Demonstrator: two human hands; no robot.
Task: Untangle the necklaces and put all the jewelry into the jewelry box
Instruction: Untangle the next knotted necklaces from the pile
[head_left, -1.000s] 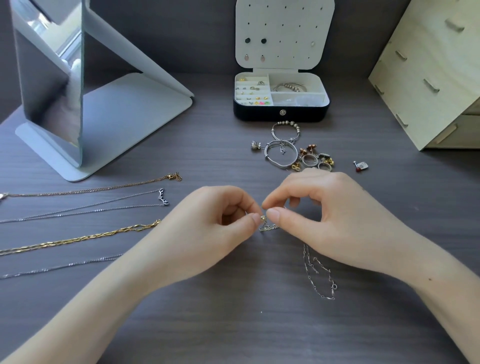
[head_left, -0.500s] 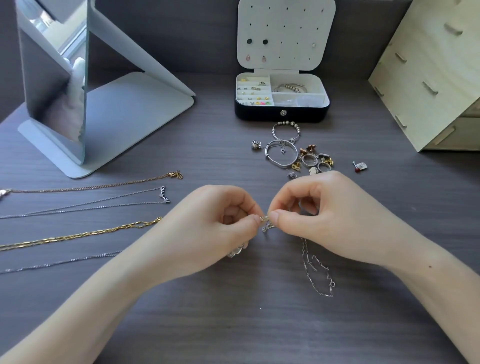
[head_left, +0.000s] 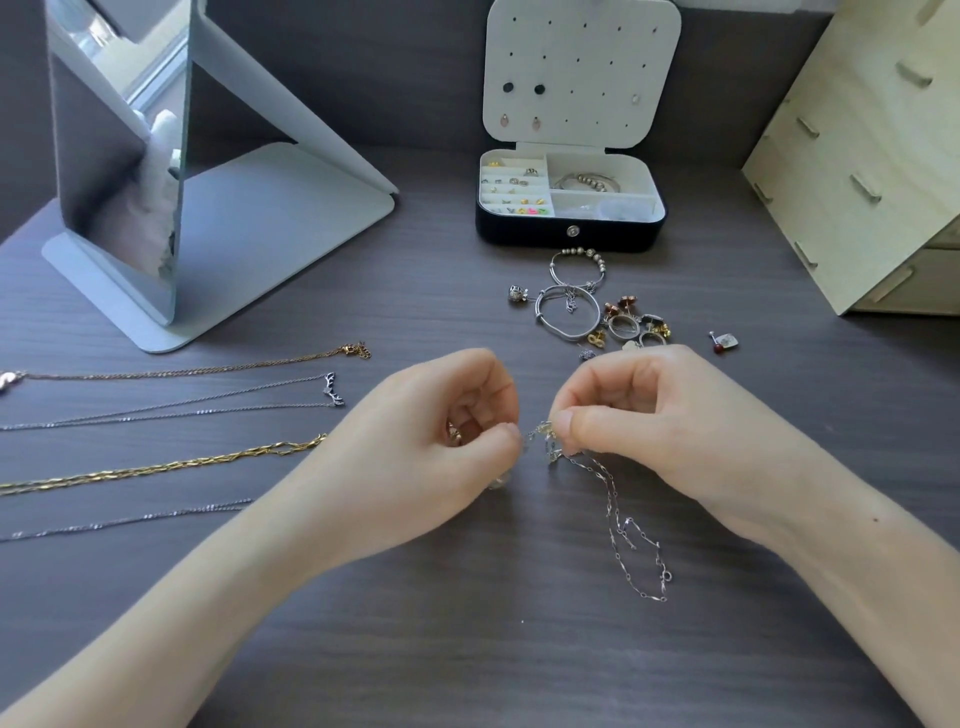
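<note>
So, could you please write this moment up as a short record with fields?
left hand: pinches the tangled part of the silver chain
right hand: pinches the same tangle from the other side
silver chain: loose end trails on the table toward the person
laid-out necklaces: four, stretched straight on the left
loose jewelry: bangles, rings and earrings piled before the jewelry box
jewelry box: open, lid upright, partly filled

4 laid-out necklaces (head_left: 156, 467), 1 jewelry box (head_left: 519, 236)
</note>
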